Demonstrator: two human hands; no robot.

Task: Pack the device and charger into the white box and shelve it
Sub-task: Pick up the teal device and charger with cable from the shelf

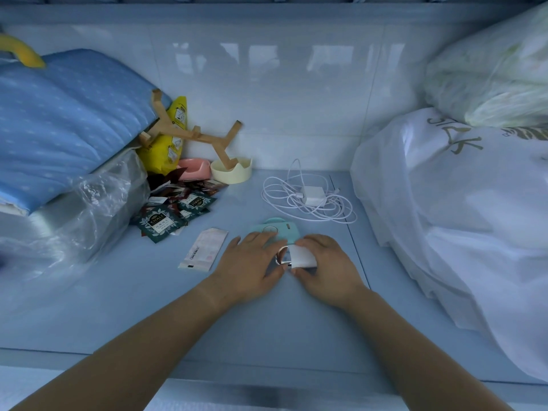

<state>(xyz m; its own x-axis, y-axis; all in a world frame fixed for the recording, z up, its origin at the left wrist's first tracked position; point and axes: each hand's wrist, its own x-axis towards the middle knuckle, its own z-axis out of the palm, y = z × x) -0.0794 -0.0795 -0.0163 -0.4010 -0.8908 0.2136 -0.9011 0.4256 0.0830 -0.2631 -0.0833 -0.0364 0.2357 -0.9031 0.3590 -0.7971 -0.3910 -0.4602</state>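
A small teal device (274, 231) with a round ring on top lies flat on the shelf surface. My left hand (252, 264) rests on its near edge, fingers spread over it. My right hand (321, 266) grips a small white box (301, 256) right beside the device, thumb under it. A thin loop or ring (281, 253) shows between the two hands. Farther back lies a white charger block (311, 194) amid its loosely coiled white cable (284, 200), untouched.
Tea sachets (166, 219) and a paper packet (203, 252) lie left of the hands. A cream bowl with a wooden stand (231, 172), a pink dish (192, 167) and a yellow bag (169, 140) stand behind. Blue bedding (65, 120) is left, white bags (450, 203) right.
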